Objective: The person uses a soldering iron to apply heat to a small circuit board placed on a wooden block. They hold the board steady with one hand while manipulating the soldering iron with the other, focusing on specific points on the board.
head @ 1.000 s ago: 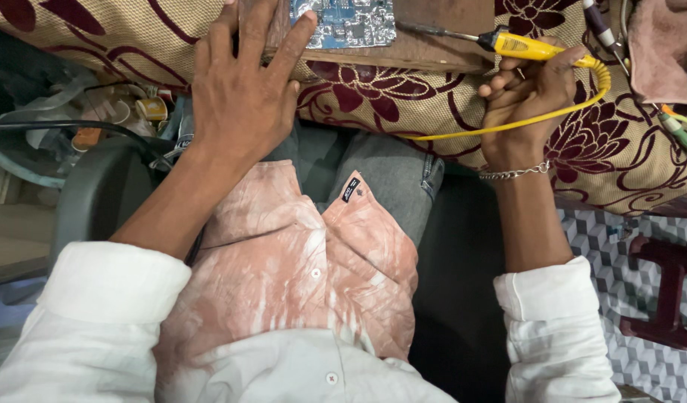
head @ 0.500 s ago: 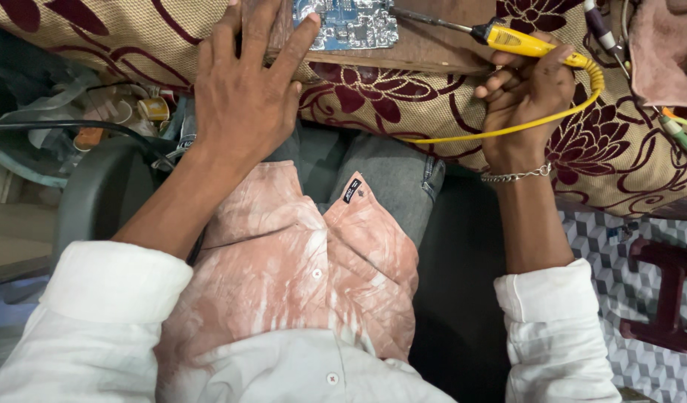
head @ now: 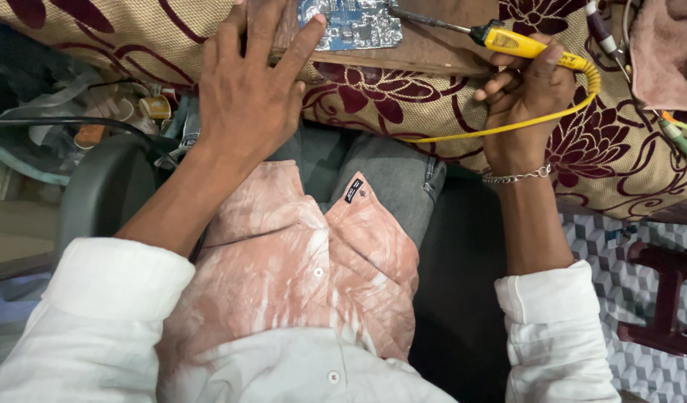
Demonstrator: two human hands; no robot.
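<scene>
light: soft, even | shadows: dim lower middle | focus: sharp

Between the hands: bare wooden board on patterned cloth, open passage. Yellow cord loops under right hand. Tools, pink cloth crowd its right; left hand borders the circuit board.

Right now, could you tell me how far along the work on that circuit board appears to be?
Set up: the circuit board lies on a wooden board over the floral cloth. In hand: the left hand steadies it while the right hand holds the yellow soldering iron, its tip near the board's edge. What remains cannot be told; most of the board is out of view.
</scene>
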